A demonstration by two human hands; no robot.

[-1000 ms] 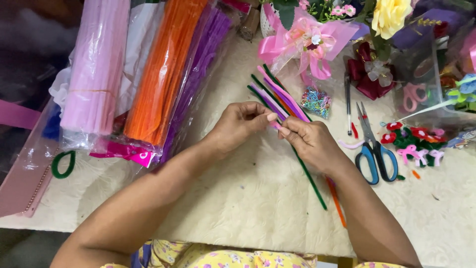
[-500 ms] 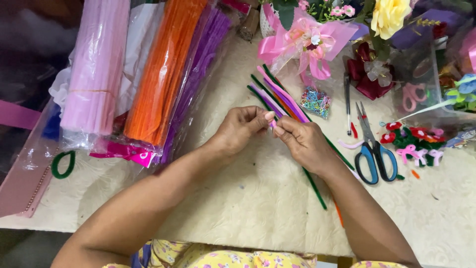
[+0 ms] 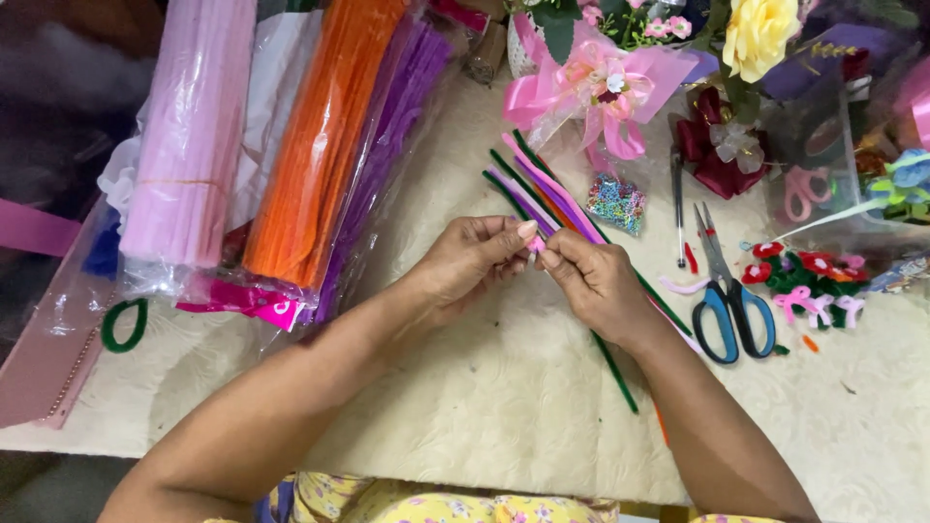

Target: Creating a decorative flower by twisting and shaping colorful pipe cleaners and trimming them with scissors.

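My left hand [image 3: 472,258] and my right hand [image 3: 599,284] meet fingertip to fingertip over the table, both pinching a small pink pipe cleaner piece [image 3: 535,245] between them. Most of that piece is hidden by my fingers. Under and behind my hands lies a loose bunch of pipe cleaners [image 3: 547,193] in green, purple, pink and orange, running diagonally from the back left to the front right.
Bagged bundles of pink [image 3: 189,136], orange [image 3: 315,136] and purple [image 3: 387,126] pipe cleaners lie at the left. Blue-handled scissors [image 3: 728,291], a pen [image 3: 678,203], a bag of small coloured bands [image 3: 617,200], small pipe-cleaner flowers [image 3: 809,276] and ribbon bouquets [image 3: 605,77] sit at the right and back.
My hands have stayed together over the bunch, with the right hand shifting slightly left and its fingers turning the pink piece. The rest has not moved.
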